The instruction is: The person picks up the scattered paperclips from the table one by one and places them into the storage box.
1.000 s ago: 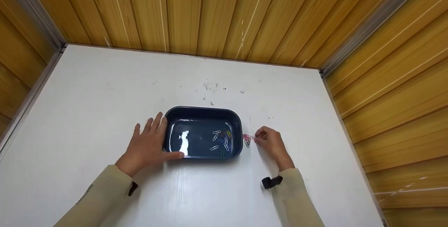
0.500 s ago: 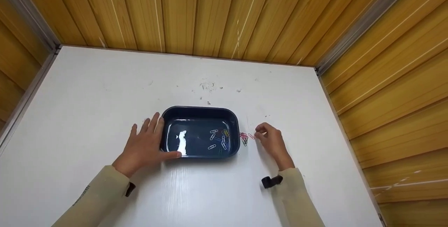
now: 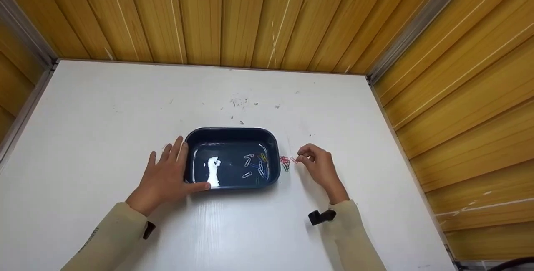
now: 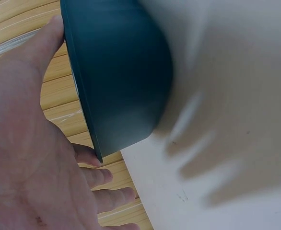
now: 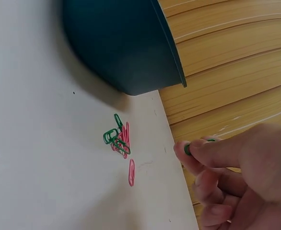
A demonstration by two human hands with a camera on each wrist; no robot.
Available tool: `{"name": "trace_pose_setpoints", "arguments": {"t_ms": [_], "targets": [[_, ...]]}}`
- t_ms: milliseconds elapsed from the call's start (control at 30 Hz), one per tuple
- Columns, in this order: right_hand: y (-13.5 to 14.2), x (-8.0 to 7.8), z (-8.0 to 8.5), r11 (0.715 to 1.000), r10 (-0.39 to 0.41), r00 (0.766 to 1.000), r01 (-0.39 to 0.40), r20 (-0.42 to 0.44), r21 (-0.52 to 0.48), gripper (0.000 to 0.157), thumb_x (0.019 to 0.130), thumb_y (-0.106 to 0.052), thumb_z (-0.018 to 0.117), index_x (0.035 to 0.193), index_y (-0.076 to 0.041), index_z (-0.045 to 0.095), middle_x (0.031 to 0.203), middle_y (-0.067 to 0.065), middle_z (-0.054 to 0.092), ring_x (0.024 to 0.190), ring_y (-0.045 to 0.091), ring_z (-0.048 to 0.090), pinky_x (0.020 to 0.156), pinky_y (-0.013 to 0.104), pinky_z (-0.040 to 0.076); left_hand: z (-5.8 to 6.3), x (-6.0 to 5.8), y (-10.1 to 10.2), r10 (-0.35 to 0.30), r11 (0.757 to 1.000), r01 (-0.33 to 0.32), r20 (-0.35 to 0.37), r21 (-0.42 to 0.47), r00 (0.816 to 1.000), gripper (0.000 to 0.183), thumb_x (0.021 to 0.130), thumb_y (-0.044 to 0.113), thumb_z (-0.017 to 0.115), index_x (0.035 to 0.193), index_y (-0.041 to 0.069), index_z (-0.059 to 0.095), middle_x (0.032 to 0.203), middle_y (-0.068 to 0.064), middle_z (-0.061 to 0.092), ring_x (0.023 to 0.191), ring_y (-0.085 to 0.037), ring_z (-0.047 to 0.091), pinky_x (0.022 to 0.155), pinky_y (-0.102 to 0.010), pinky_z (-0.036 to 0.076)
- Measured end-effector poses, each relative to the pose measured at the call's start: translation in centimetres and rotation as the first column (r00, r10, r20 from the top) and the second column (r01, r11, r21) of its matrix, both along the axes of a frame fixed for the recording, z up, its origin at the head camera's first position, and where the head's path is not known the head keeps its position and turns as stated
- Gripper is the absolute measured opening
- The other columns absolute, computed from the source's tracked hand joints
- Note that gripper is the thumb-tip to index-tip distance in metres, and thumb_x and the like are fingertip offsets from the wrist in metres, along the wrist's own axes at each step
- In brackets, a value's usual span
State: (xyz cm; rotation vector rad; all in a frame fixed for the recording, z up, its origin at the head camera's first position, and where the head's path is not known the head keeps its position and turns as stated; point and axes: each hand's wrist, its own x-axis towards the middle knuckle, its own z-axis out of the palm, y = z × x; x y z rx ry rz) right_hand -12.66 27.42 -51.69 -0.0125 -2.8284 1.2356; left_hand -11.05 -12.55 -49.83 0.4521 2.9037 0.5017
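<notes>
A dark blue-green rectangular basin (image 3: 231, 187) stands on the white table, several white, blue and yellow paper clips (image 3: 261, 168) lying inside near its right end. My left hand (image 3: 162, 181) rests against the basin's left end, fingers straight and spread, thumb along the front rim. On the table by the right end lies a small pile of pink and green paper clips (image 5: 119, 138). One pink paper clip (image 5: 132, 172) lies apart from that pile. Above the table, thumb and index finger of my right hand (image 3: 320, 170) pinch a green paper clip (image 5: 187, 149), mostly hidden by the fingertips.
The white table (image 3: 104, 116) has small dark marks (image 3: 240, 103) behind the basin. Yellow wood-look panels (image 3: 200, 16) wall it in at the back and sides. A black strap piece (image 3: 321, 217) sticks out at the right sleeve.
The whole scene has shifted left in the head view. My right fingertips have come away from the pile, and a pink paper clip now shows apart from it. The left hand stays on the basin.
</notes>
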Motion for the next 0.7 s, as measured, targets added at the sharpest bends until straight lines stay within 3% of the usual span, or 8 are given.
{"name": "trace_pose_setpoints", "arguments": {"t_ms": [433,700], "targets": [[-1.4,0.5,1.4,1.000,0.018,1.000,-0.018,-0.024,-0.019,0.008,0.088,-0.008,0.069,0.095,-0.006,0.070,0.082,-0.001,0.071,0.072,0.012,0.057,0.064,0.021,0.044,-0.3,-0.2,-0.1,-0.006,1.000,0.006,0.001,-0.003,1.000,0.127,0.068,0.083,0.059,0.153,-0.002,0.017,0.162,-0.020,0.012,0.142,-0.048,0.025,0.111,-0.072,0.014],[-1.9,0.4,1.5,0.998,0.033,0.997,-0.036,-0.068,-0.042,0.009,0.086,-0.008,0.071,0.092,-0.016,0.070,0.081,-0.003,0.071,0.071,0.009,0.058,0.064,0.019,0.045,-0.3,-0.2,-0.1,-0.002,1.000,0.002,0.009,0.007,1.000,0.126,0.068,0.081,0.061,0.153,-0.002,0.017,0.162,-0.020,0.011,0.142,-0.049,0.025,0.111,-0.072,0.013]]}}
